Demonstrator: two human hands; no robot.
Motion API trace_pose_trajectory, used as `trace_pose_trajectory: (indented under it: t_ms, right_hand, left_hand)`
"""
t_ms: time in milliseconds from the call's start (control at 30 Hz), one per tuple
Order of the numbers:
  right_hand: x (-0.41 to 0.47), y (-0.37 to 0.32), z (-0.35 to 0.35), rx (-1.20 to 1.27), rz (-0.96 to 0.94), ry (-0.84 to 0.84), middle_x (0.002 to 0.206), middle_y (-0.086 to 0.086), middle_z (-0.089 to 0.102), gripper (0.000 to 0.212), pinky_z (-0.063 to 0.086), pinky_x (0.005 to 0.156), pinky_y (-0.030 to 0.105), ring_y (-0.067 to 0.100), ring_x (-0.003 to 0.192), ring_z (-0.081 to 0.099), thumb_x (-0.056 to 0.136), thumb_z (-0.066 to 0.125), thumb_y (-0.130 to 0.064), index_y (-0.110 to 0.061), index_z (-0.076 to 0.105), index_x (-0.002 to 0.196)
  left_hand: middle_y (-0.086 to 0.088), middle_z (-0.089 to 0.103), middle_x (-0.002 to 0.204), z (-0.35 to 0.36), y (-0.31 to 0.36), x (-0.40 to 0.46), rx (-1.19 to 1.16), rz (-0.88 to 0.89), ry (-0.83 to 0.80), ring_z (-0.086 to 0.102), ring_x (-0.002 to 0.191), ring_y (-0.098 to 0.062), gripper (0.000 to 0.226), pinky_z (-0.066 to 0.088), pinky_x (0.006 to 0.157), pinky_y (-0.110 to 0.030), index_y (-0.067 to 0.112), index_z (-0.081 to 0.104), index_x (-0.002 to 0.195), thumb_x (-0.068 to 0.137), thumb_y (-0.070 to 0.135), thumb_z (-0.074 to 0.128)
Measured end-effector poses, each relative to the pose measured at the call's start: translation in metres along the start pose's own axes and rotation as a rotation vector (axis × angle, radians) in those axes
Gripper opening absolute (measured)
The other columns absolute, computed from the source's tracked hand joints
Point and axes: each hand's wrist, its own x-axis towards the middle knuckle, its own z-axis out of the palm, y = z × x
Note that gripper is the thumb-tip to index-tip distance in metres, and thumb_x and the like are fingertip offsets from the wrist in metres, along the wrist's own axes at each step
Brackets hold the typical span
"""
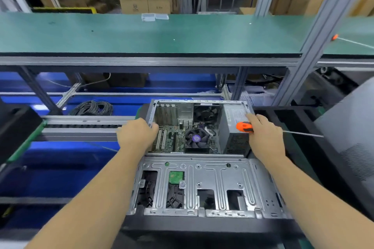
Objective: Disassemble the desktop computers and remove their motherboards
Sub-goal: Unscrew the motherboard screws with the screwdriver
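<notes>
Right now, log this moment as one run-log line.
stage: case open, motherboard still in | left hand: grips computer case left wall | right hand: holds orange screwdriver, rests on power supply

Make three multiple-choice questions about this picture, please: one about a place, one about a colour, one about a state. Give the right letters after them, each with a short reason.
1. Where does the power supply sit in the open computer case?
A. at its right side
B. at its left side
C. outside it, on the green shelf

2. What colour is the handle of the screwdriver?
A. blue
B. orange
C. yellow

3. What is the left hand doing?
A. holding the screwdriver
B. hanging free in the air
C. resting on the left wall of the case

Key: 1 A, the grey box stands right of the motherboard. 2 B, the handle in the right hand is orange. 3 C, its fingers lie over that wall's edge.
</notes>
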Motion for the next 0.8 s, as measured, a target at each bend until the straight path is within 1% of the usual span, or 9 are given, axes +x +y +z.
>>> trace_pose_trajectory:
  t_ms: [67,100,200,300,400,533,633,700,800]
  right_hand:
    - [-0.002,-0.007,0.002,-0.124,0.102,-0.029,0.097,0.008,0.058,0.052,0.038,0.066,0.038,0.034,0.076,0.061,0.091,0.057,-0.018,-0.026,0.042,0.140]
    - [-0.003,-0.006,0.003,-0.126,0.138,-0.058,0.092,0.008,0.059,0.048,0.036,0.064,0.037,0.034,0.073,0.061,0.094,0.056,-0.022,-0.027,0.040,0.140]
    - [-0.005,0.000,0.005,0.027,0.245,-0.097,0.081,0.010,0.057,0.033,0.039,0.060,0.035,0.033,0.066,0.052,0.099,0.053,-0.030,-0.021,0.045,0.129]
    - [-0.009,-0.002,0.000,-0.005,0.205,-0.105,0.084,0.011,0.060,0.029,0.043,0.058,0.035,0.032,0.065,0.051,0.100,0.051,-0.031,-0.016,0.046,0.124]
    - [-0.026,-0.001,-0.005,-0.039,0.171,-0.112,0.084,0.009,0.061,0.030,0.052,0.061,0.040,0.032,0.069,0.060,0.100,0.050,-0.031,-0.016,0.044,0.125]
    - [-0.044,0.001,-0.006,-0.134,0.138,-0.101,0.081,0.006,0.060,0.024,0.045,0.053,0.034,0.029,0.065,0.060,0.100,0.048,-0.031,-0.018,0.043,0.119]
    - [-0.045,-0.005,-0.014,-0.229,0.105,-0.098,0.082,0.006,0.061,0.018,0.040,0.055,0.032,0.029,0.067,0.061,0.100,0.046,-0.026,-0.015,0.045,0.113]
    - [-0.037,-0.011,-0.027,-0.212,0.077,-0.027,0.083,0.013,0.060,0.015,0.043,0.059,0.037,0.034,0.072,0.059,0.094,0.056,-0.018,-0.009,0.051,0.106]
    - [-0.005,-0.030,-0.066,-0.014,-0.023,0.208,0.085,0.020,0.057,0.018,0.042,0.063,0.044,0.038,0.075,0.055,0.084,0.063,-0.010,-0.003,0.057,0.099]
  left_hand:
    - [-0.004,0.054,0.064,0.008,0.000,0.001,-0.079,-0.076,-0.004,0.049,0.057,-0.022,0.049,0.046,0.064,-0.032,0.009,0.060,0.075,0.091,0.052,0.042]
    - [-0.005,0.056,0.066,0.010,-0.001,-0.001,-0.133,-0.121,-0.021,0.053,0.059,-0.024,0.047,0.051,0.070,-0.034,0.010,0.060,0.077,0.089,0.053,0.045]
    - [-0.008,0.060,0.074,0.010,-0.004,-0.007,-0.260,-0.188,-0.108,0.060,0.070,-0.030,0.037,0.054,0.068,-0.036,0.008,0.059,0.087,0.085,0.044,0.056]
    - [-0.012,0.063,0.082,0.007,-0.006,-0.016,-0.299,-0.193,-0.116,0.062,0.077,-0.034,0.032,0.055,0.072,-0.038,0.004,0.061,0.095,0.088,0.035,0.055]
    - [-0.009,0.060,0.076,0.008,-0.016,-0.038,-0.219,-0.212,-0.087,0.058,0.073,-0.033,0.034,0.051,0.071,-0.037,0.005,0.064,0.088,0.089,0.036,0.052]
    - [-0.009,0.060,0.072,0.011,-0.027,-0.059,-0.247,-0.218,-0.055,0.057,0.066,-0.031,0.035,0.051,0.067,-0.036,0.006,0.060,0.073,0.087,0.037,0.053]
    - [-0.007,0.060,0.070,0.011,-0.026,-0.055,-0.247,-0.216,-0.068,0.056,0.064,-0.026,0.033,0.049,0.065,-0.034,0.007,0.059,0.077,0.086,0.039,0.055]
    - [-0.005,0.058,0.071,0.009,-0.025,-0.050,-0.219,-0.197,-0.070,0.057,0.067,-0.028,0.034,0.047,0.066,-0.034,0.008,0.059,0.081,0.088,0.041,0.054]
    - [-0.006,0.057,0.075,0.012,-0.023,-0.043,-0.161,-0.165,-0.034,0.052,0.073,-0.031,0.038,0.044,0.073,-0.037,0.010,0.053,0.081,0.092,0.045,0.052]
